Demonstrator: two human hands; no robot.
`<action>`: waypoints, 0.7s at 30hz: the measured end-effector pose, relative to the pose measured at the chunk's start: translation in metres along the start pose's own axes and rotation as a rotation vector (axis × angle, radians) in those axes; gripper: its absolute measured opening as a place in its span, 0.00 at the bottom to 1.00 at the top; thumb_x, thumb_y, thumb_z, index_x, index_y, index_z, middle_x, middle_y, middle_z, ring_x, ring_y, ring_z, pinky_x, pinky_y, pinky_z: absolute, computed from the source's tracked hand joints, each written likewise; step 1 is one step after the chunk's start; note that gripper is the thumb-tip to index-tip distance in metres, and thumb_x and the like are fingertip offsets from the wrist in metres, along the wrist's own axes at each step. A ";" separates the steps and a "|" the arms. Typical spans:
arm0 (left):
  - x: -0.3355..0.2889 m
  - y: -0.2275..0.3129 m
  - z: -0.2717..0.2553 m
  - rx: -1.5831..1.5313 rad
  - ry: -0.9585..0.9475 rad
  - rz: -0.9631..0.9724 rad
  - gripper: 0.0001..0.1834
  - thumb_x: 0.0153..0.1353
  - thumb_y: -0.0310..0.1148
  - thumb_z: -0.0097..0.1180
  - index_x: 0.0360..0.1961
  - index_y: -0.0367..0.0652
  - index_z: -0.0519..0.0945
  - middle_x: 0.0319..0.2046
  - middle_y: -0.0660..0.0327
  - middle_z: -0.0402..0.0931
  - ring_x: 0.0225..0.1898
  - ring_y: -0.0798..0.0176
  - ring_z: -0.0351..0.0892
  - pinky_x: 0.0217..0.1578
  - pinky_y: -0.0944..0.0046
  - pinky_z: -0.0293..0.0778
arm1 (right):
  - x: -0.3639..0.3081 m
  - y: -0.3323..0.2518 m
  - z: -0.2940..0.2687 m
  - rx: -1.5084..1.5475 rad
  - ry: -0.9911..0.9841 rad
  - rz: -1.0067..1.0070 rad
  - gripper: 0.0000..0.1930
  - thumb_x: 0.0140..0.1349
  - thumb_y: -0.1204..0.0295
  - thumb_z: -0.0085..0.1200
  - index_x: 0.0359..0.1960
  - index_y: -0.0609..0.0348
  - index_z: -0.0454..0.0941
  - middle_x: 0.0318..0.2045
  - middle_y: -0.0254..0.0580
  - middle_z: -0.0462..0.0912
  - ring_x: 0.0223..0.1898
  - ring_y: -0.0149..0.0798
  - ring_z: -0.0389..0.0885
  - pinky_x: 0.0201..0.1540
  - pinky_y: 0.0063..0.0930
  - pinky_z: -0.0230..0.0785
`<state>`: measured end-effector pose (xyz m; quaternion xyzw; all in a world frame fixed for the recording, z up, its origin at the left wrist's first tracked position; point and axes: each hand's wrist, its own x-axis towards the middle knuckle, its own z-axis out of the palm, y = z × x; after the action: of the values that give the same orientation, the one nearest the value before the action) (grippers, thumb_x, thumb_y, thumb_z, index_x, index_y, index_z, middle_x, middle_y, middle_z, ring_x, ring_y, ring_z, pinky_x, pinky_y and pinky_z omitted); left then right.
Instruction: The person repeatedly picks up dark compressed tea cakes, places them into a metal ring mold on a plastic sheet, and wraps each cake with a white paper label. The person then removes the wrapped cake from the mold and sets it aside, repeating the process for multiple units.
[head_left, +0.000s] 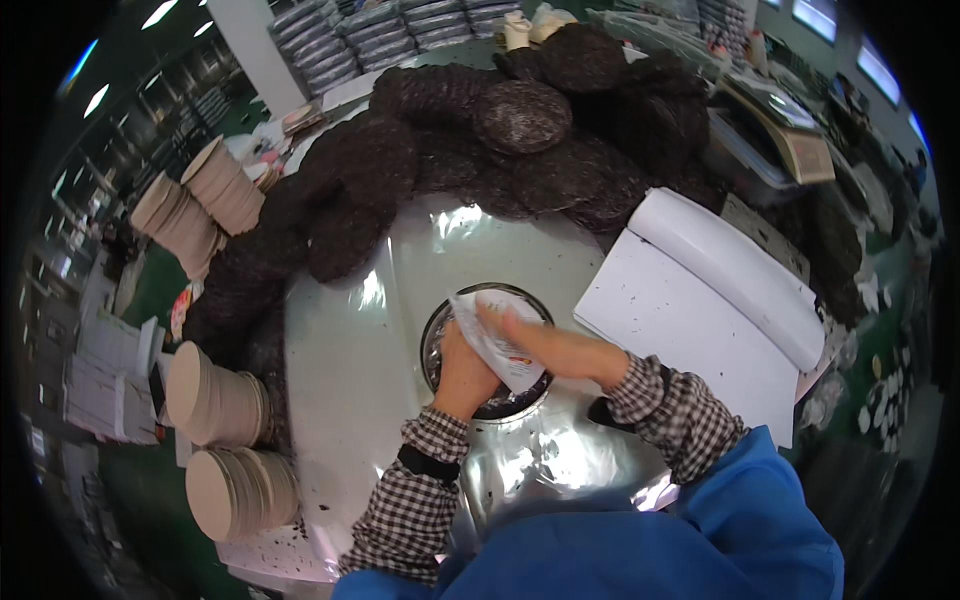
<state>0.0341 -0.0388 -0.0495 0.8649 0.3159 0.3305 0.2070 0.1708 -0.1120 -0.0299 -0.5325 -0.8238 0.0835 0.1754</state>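
Note:
A white and clear plastic bag (497,350) with small printing is held tilted over a round dark-rimmed dish (430,340) in the middle of the table. My left hand (466,372) is closed on the bag's left side, its fingertips mostly hidden behind it. Over the bag's right side lies my right hand (565,352), smeared by motion, its fingers pointing up and left. Whether those fingers grip the bag is unclear. Shiny dark bits show in the dish around the bag.
Dark round, flat dried cakes, perhaps seaweed (522,117), are heaped along the table's far and left edges. White sheets (690,330) with a curled top lie to the right. Stacks of beige discs (215,395) stand at left. Dark crumbs dot the shiny metal tabletop (345,400).

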 end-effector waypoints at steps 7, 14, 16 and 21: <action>-0.036 -0.008 -0.056 -0.783 0.194 -0.336 0.49 0.62 0.47 0.56 0.74 0.37 0.43 0.74 0.46 0.42 0.75 0.50 0.40 0.72 0.53 0.43 | 0.033 -0.014 0.007 0.106 0.021 0.052 0.35 0.69 0.41 0.35 0.72 0.45 0.57 0.75 0.44 0.49 0.76 0.57 0.36 0.72 0.66 0.22; -0.011 0.017 -0.035 0.234 -0.211 -0.022 0.54 0.62 0.64 0.48 0.72 0.29 0.46 0.74 0.42 0.39 0.76 0.42 0.35 0.71 0.40 0.32 | 0.026 0.020 0.013 0.008 0.198 0.223 0.26 0.65 0.55 0.50 0.60 0.56 0.72 0.69 0.53 0.60 0.67 0.60 0.61 0.66 0.61 0.51; -0.017 0.024 -0.023 0.358 -0.411 -0.024 0.55 0.60 0.65 0.50 0.71 0.28 0.48 0.73 0.40 0.40 0.76 0.40 0.34 0.71 0.37 0.31 | 0.018 0.042 -0.004 0.244 0.306 0.509 0.22 0.66 0.58 0.50 0.55 0.62 0.74 0.63 0.58 0.68 0.59 0.61 0.72 0.59 0.51 0.66; -0.012 0.010 -0.055 -0.556 -0.326 -0.265 0.43 0.66 0.54 0.52 0.68 0.29 0.58 0.68 0.46 0.57 0.67 0.51 0.60 0.66 0.49 0.56 | 0.007 0.065 0.004 0.394 0.245 0.499 0.20 0.67 0.59 0.50 0.46 0.68 0.76 0.35 0.62 0.80 0.41 0.61 0.79 0.45 0.45 0.70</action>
<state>-0.0071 -0.0463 -0.0107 0.7685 0.2861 0.2316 0.5234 0.2216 -0.0783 -0.0528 -0.6798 -0.6088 0.2167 0.3468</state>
